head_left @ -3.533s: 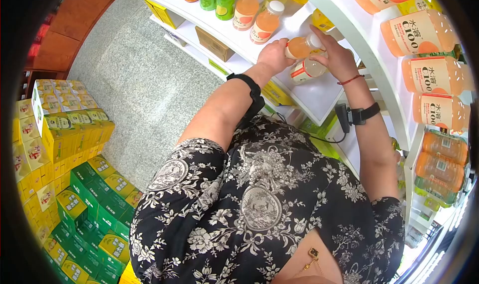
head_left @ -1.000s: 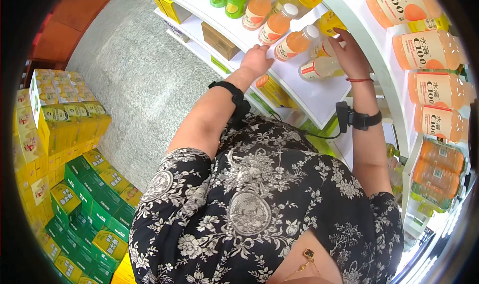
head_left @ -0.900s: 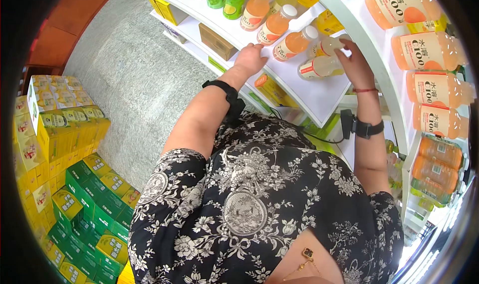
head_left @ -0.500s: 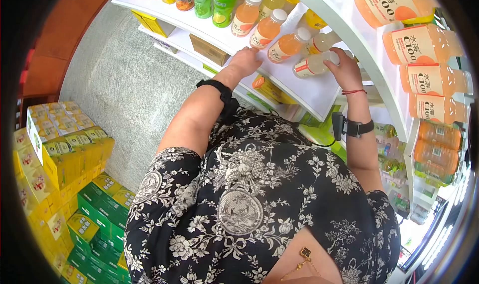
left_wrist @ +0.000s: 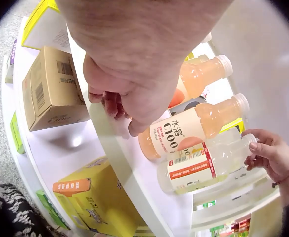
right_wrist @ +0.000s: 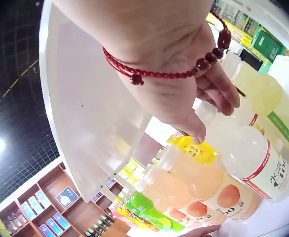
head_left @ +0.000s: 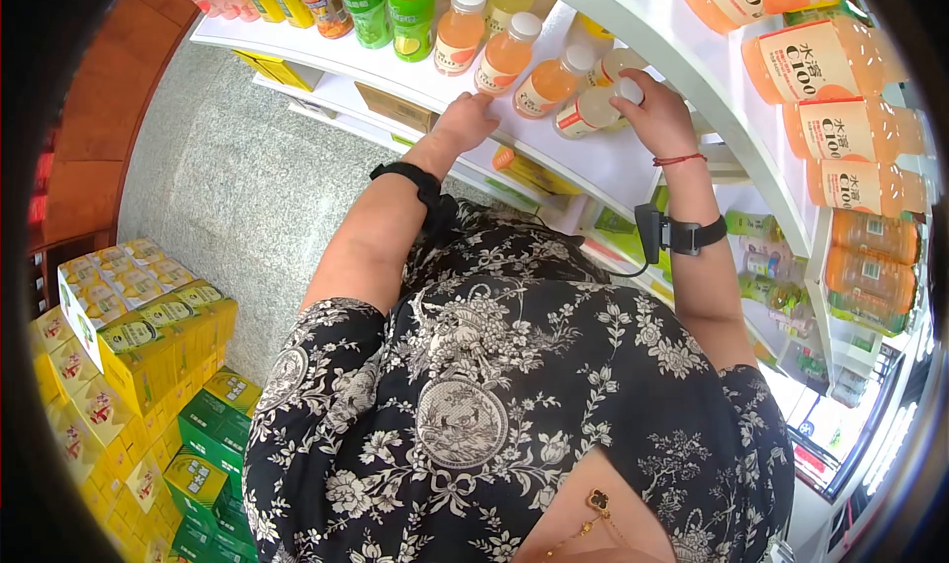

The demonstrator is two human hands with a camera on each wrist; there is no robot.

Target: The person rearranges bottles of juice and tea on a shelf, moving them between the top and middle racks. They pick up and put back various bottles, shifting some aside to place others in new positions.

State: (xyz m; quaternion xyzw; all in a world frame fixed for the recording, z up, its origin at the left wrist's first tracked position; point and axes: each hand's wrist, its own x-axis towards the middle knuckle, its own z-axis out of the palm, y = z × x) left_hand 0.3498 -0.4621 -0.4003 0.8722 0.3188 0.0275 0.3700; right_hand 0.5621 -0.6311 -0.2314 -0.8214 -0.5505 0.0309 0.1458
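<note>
The right hand [head_left: 660, 118] pinches the white cap of a clear bottle [head_left: 585, 113] with thumb and fingers; its red-striped label also shows in the left wrist view [left_wrist: 191, 173]. This bottle stands beside a peach-coloured bottle [head_left: 544, 90] on the white shelf [head_left: 605, 163]. Another pale bottle is partly hidden behind it. The left hand [head_left: 465, 123] is at the shelf's front edge, below a second peach-coloured bottle [head_left: 502, 61]. In the left wrist view the left hand's [left_wrist: 134, 84] fingers hang loosely bent near a peach bottle's base [left_wrist: 149, 145], holding nothing.
Green tea bottles [head_left: 410, 19] line the shelf on the left. A higher curved shelf [head_left: 692, 69] arches over the right forearm, with large peach bottles [head_left: 811, 59] on it. Below are a cardboard box [left_wrist: 53, 89] and a yellow box [left_wrist: 102, 197]. Stacked cartons [head_left: 168, 336] stand on the floor.
Both hands have released the peach bottle held earlier, which now stands on the shelf. The right hand has moved onto the clear bottle's cap, and that bottle is nearer the peach one.
</note>
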